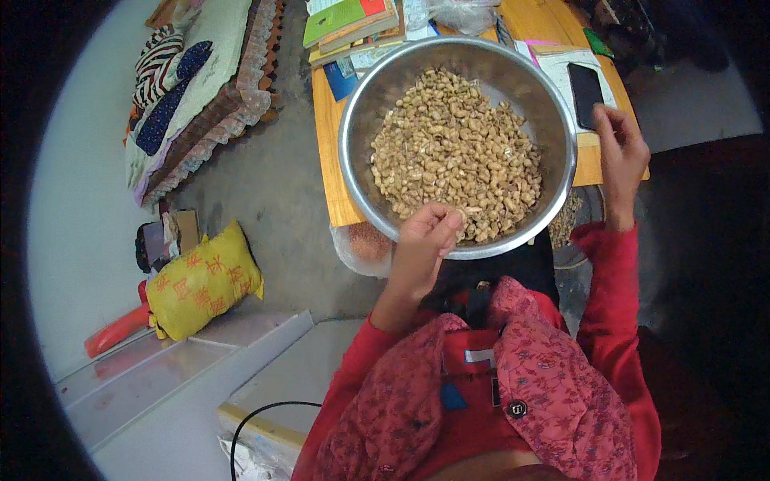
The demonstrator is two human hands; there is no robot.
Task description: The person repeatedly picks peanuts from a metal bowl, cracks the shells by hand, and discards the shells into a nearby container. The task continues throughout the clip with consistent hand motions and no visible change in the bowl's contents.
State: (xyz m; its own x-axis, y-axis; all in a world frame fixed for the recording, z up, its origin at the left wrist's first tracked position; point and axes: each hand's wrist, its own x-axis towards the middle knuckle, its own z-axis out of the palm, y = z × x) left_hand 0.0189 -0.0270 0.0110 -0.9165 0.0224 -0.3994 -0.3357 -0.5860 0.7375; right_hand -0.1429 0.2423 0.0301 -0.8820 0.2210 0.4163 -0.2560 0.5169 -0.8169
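A wide stainless steel basin [556,129] holds a heap of unshelled peanuts [451,150]. It stands at the front of a wooden table [334,180], its near rim overhanging towards my lap. My left hand [428,233] is over that near rim, thumb and fingers pinched together. A small pale piece, seemingly a peanut, shows at its fingertips. My right hand [624,141] is raised outside the basin's right side, fingers curled and the thumb near the forefinger. Whether it holds anything cannot be seen. Its fingertips appear over the lower edge of a black smartphone [585,96] lying on paper.
Stacked books [343,27] and a clear plastic bag [466,15] lie behind the basin. Below the table, a bag of reddish kernels [368,242] is at left and a container of shells [564,222] at right. A yellow woven sack [206,281] and a bed [204,90] are further left.
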